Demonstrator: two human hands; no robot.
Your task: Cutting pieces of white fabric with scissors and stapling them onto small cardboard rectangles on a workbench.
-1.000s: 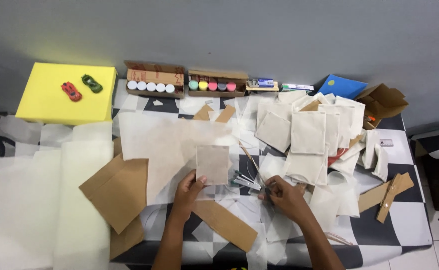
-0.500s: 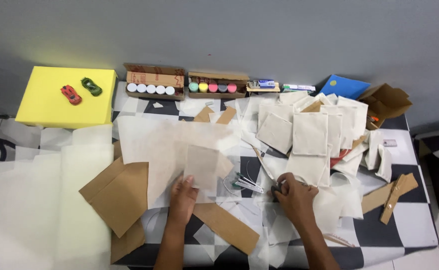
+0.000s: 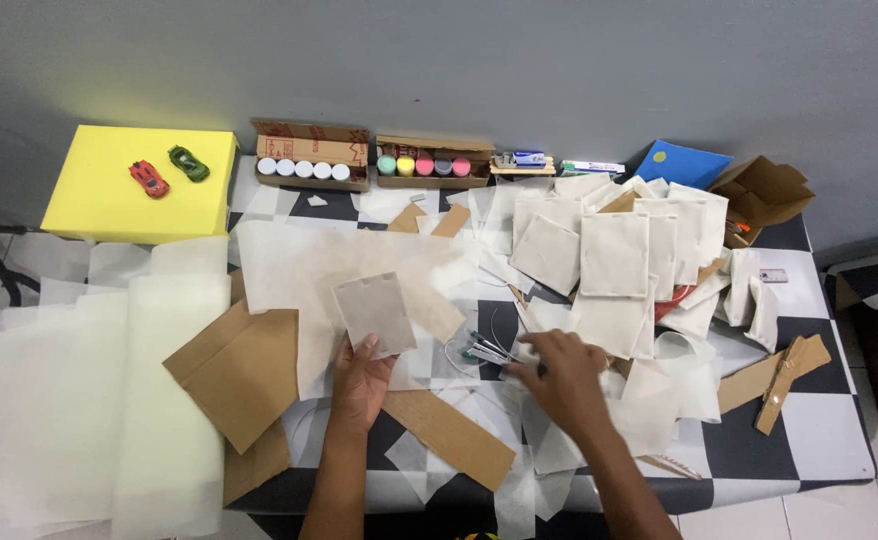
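My left hand [image 3: 361, 380] holds a small grey-brown paper pouch [image 3: 375, 313] by its lower edge, lifted above a large translucent white sheet [image 3: 289, 270]. My right hand [image 3: 557, 377] lies palm down on the table, fingers spread, its fingertips next to a small bundle of thin wires and metal bits [image 3: 484, 349]. It holds nothing that I can see. A pile of several cream fabric pouches [image 3: 614, 255] lies just beyond the right hand.
Brown cardboard pieces [image 3: 244, 370] and a strip [image 3: 449, 437] lie near the front. White sheets [image 3: 69, 390] hang over the left. A yellow box [image 3: 139, 185] carries two toy cars. Two trays of paint pots [image 3: 304, 168] line the wall, beside a blue sheet [image 3: 689, 160] and an open carton [image 3: 764, 195].
My left hand has lifted and turned the pouch a little to the right. My right hand has slid left toward the wire bundle and spread flat.
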